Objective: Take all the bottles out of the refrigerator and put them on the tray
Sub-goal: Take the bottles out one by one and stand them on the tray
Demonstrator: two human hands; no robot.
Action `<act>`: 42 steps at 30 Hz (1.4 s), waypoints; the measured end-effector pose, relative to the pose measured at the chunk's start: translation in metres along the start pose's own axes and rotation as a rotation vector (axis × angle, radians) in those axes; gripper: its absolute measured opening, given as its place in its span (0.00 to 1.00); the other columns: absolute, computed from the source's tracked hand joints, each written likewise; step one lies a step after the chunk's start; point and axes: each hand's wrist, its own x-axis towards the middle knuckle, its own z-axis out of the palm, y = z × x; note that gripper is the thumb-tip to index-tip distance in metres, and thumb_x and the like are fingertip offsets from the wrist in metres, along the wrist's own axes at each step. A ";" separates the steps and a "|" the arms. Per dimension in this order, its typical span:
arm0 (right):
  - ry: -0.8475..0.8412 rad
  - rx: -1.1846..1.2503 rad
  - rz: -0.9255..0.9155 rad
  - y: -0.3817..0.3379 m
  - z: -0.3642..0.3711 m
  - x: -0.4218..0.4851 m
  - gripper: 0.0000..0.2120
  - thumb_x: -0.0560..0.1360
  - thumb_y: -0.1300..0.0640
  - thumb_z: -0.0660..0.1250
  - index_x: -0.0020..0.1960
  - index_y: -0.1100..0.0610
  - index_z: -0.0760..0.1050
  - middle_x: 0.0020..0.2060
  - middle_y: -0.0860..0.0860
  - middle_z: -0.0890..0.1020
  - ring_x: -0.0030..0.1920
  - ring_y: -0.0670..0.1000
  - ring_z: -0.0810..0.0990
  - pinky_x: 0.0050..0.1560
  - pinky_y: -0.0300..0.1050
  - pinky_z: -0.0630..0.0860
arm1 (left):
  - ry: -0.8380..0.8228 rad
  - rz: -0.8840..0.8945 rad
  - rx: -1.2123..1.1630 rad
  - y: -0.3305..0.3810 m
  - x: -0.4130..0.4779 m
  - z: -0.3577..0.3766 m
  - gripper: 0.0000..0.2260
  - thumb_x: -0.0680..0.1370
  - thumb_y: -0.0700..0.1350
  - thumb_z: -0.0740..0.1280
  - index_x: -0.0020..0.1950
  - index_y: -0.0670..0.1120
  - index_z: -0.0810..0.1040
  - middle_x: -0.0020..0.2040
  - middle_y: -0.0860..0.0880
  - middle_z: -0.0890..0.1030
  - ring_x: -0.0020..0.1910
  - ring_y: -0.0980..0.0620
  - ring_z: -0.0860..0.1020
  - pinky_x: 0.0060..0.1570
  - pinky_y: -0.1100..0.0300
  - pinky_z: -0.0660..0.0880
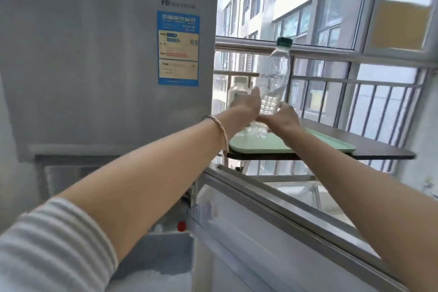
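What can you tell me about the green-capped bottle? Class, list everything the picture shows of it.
The green-capped bottle is clear ribbed plastic, label-free, and looks empty or nearly so. Its dark green cap is screwed on. It leans slightly right, its base on or just above the tray, near the left end. The left hand and the right hand flank its lower part; whether they grip it is unclear. A shorter clear bottle stands behind, to its left.

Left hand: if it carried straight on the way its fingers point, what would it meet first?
Probably the clear bottle with the pale cap standing just beyond the left hand, at the tray's far left; depth is hard to judge, and the fingertips may already touch it.
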 end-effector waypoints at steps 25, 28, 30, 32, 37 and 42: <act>-0.049 -0.304 0.208 0.069 0.065 0.107 0.18 0.81 0.57 0.58 0.67 0.67 0.71 0.63 0.63 0.77 0.62 0.61 0.77 0.48 0.46 0.70 | -0.220 -0.074 -0.136 -0.050 0.072 0.059 0.26 0.83 0.54 0.51 0.74 0.36 0.64 0.73 0.39 0.68 0.71 0.42 0.68 0.66 0.56 0.65; 0.076 -0.258 0.112 0.049 0.061 0.074 0.21 0.80 0.58 0.61 0.70 0.65 0.67 0.63 0.62 0.78 0.60 0.61 0.77 0.55 0.50 0.73 | -0.178 -0.064 -0.141 -0.043 0.048 0.039 0.24 0.84 0.51 0.50 0.74 0.37 0.64 0.71 0.39 0.70 0.68 0.42 0.70 0.63 0.55 0.67; 0.090 -0.228 0.011 0.031 0.061 0.053 0.14 0.78 0.60 0.63 0.62 0.62 0.73 0.56 0.59 0.82 0.50 0.56 0.79 0.51 0.50 0.76 | -0.141 -0.060 -0.125 -0.042 0.035 0.020 0.22 0.83 0.50 0.51 0.71 0.38 0.69 0.63 0.39 0.76 0.59 0.43 0.76 0.56 0.54 0.73; 0.038 -0.209 -0.067 0.014 0.067 0.030 0.04 0.76 0.61 0.64 0.49 0.57 0.78 0.48 0.57 0.84 0.42 0.52 0.78 0.44 0.46 0.75 | -0.111 -0.077 -0.086 -0.046 0.019 -0.001 0.22 0.82 0.52 0.52 0.66 0.39 0.73 0.58 0.41 0.78 0.52 0.44 0.79 0.52 0.53 0.77; -0.171 -0.198 -0.168 -0.032 0.096 -0.026 0.03 0.72 0.62 0.69 0.40 0.60 0.80 0.37 0.56 0.81 0.42 0.58 0.82 0.41 0.50 0.77 | -0.084 -0.169 0.070 -0.064 -0.016 -0.062 0.16 0.82 0.49 0.54 0.49 0.38 0.75 0.39 0.39 0.79 0.36 0.44 0.78 0.36 0.58 0.75; -0.440 -0.322 -0.131 -0.057 0.155 -0.071 0.14 0.76 0.52 0.66 0.40 0.62 0.76 0.35 0.55 0.80 0.41 0.57 0.81 0.33 0.43 0.74 | -0.172 -0.313 0.349 -0.109 -0.045 -0.118 0.13 0.79 0.41 0.56 0.44 0.39 0.79 0.42 0.40 0.82 0.34 0.48 0.77 0.39 0.57 0.76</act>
